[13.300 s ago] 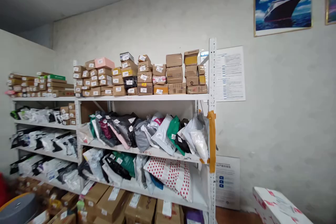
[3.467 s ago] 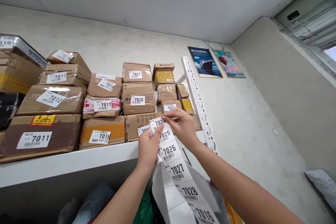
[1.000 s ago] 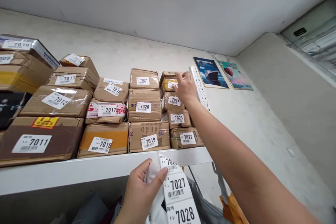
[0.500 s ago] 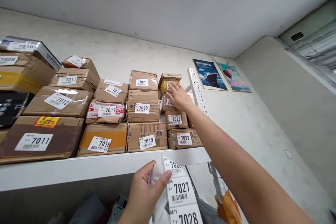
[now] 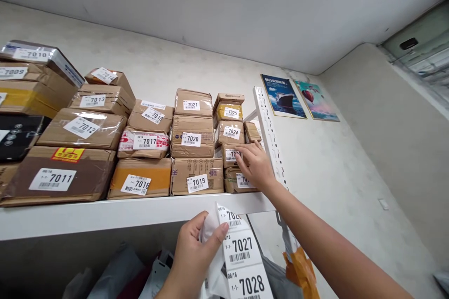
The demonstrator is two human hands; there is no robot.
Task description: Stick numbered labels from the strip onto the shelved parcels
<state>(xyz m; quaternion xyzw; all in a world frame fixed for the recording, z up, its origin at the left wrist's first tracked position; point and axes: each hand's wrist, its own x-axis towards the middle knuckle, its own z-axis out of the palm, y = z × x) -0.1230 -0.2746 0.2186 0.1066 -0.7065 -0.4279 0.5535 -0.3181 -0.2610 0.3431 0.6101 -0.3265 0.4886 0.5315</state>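
My left hand point(image 5: 196, 252) pinches a strip of numbered labels point(image 5: 242, 245), which hangs below the shelf's front edge; 7027 and 7028 read clearly. At the right end of the shelf, my right hand point(image 5: 256, 163) is over the front of the box labelled 7023 point(image 5: 228, 153). Its fingers are bent and apart, with nothing held that I can see. The hand partly covers the box labelled 7022 point(image 5: 233, 186). Above stand the boxes labelled 7024 point(image 5: 220, 133) and 7025 point(image 5: 220, 111). A small brown box point(image 5: 251, 131) sits to their right, just above my fingers.
Stacks of labelled cartons line the white shelf point(image 5: 140, 212) to the left. A perforated white upright point(image 5: 270, 135) bounds its right end. Grey bags point(image 5: 115, 271) lie on the level below, and orange tape point(image 5: 303, 271) hangs off the post. Two posters point(image 5: 283, 96) are on the wall.
My right hand has come down from the box labelled 7025 to the one labelled 7023, uncovering the labels 7024 and 7025. My left hand still holds the label strip.
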